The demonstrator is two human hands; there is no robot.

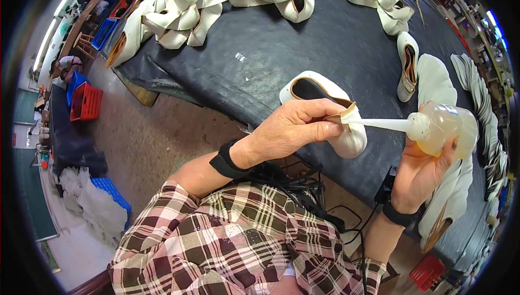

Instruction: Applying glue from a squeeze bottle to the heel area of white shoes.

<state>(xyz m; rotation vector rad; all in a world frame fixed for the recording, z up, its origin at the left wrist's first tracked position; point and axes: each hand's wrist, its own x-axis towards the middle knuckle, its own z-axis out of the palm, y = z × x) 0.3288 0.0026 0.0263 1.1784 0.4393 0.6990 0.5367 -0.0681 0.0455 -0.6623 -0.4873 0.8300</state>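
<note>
A white leather shoe upper (355, 144), with a brown lining and a dark inside, hangs over the near edge of the black-covered table. My left hand (287, 130) pinches its raised edge between thumb and fingers. In my right hand (417, 178) is a translucent squeeze bottle (447, 124), tipped sideways and partly filled with yellowish liquid. Its long white nozzle (387, 124) points left, and the tip meets the pinched edge of the upper; whether liquid is coming out cannot be made out. Black straps circle both wrists.
Heaped white uppers (203, 11) line the table's far side. One upper (407, 65) lies right of the bare black cover (233, 73), beside overlapping rows (436, 81). Black cables (325, 203) hang at my waist. Leftward are a red crate (86, 102) and another person (69, 66).
</note>
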